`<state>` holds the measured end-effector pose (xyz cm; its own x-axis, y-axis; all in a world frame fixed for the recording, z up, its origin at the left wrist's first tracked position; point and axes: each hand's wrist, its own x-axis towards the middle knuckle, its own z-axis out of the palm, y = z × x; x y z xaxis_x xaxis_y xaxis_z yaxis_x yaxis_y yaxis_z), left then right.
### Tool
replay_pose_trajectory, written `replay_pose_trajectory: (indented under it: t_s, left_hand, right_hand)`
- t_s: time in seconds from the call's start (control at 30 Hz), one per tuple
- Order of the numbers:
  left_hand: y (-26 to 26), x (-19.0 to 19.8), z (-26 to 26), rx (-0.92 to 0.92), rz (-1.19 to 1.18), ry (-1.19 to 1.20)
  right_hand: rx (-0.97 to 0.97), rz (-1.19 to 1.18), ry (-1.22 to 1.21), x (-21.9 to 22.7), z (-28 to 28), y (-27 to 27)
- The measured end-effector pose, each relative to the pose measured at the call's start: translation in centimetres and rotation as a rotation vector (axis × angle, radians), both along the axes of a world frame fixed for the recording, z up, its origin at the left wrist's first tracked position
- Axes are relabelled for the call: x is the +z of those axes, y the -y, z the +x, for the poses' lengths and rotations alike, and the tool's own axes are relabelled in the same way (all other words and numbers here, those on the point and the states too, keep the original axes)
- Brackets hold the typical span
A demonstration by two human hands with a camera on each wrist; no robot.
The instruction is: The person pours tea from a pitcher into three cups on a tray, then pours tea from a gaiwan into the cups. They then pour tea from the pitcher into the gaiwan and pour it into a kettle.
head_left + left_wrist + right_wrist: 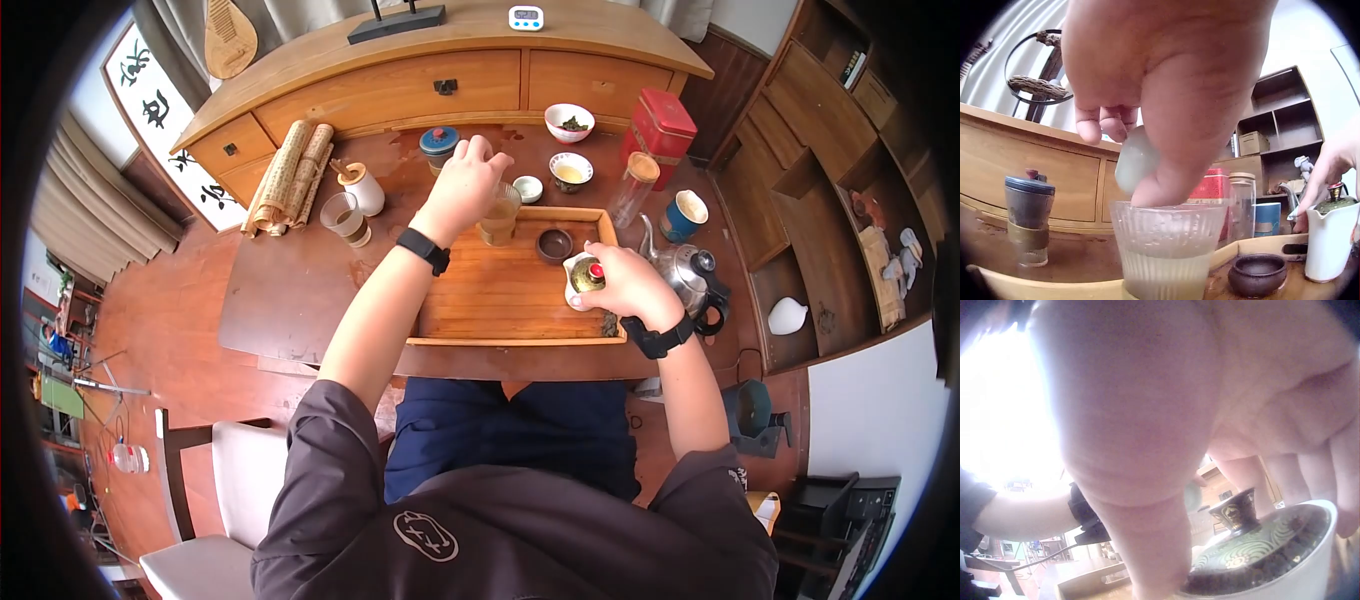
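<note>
My left hand [465, 185] is raised over the far edge of the wooden tea tray [480, 300]. In the left wrist view, its thumb and fingers pinch a small pale green cup [1136, 164], tipped on its side just above a ribbed glass [1169, 250] of pale yellow liquid. My right hand [640, 285] is at the tray's right end, thumb and fingers around the rim of a white spouted pitcher [1332, 240]. A green patterned lid [1260, 544] with a dark knob sits on the pitcher. Between the hands stands a small dark brown bowl [554, 245].
A steel kettle [685, 275], a blue cup [685, 215], a corked glass jar [633, 190] and a red tin [660, 130] line the right side. Behind are two white bowls. Left are a glass [345, 218], a white jar [362, 188] and rolled bamboo mats [290, 180].
</note>
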<state>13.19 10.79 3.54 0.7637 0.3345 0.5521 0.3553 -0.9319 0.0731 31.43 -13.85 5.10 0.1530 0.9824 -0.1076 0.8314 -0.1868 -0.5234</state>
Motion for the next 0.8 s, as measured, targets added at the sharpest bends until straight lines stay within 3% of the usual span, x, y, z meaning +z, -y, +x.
replay_pose_trajectory:
  t_s: [0.07,0.13,0.27,0.37,0.6,0.8]
  left_hand:
    - [1.1,0.4,-0.7,0.014,0.007,-0.010]
    - [2.6,0.8,-1.7,0.025,-0.233,0.125]
    - [5.0,1.3,-4.3,0.032,-0.431,0.136]
    - [6.3,0.5,-6.0,-0.099,-0.627,-0.072]
    - [7.6,-4.4,-7.1,-0.124,-0.725,-0.262]
    - [7.8,-5.0,-7.1,-0.057,-0.760,-0.425]
  right_hand:
    - [-0.001,0.005,-0.003,-0.1,0.1,0.0]
    - [-0.005,-0.006,-0.009,0.0,0.0,-0.1]
    - [-0.009,-0.022,-0.009,0.2,0.0,-0.1]
    - [-0.004,-0.018,0.001,-0.1,0.1,-0.2]
    - [-0.008,0.055,-0.005,-0.2,0.0,-0.2]
    - [-0.001,-0.020,0.011,-0.3,0.1,-0.2]
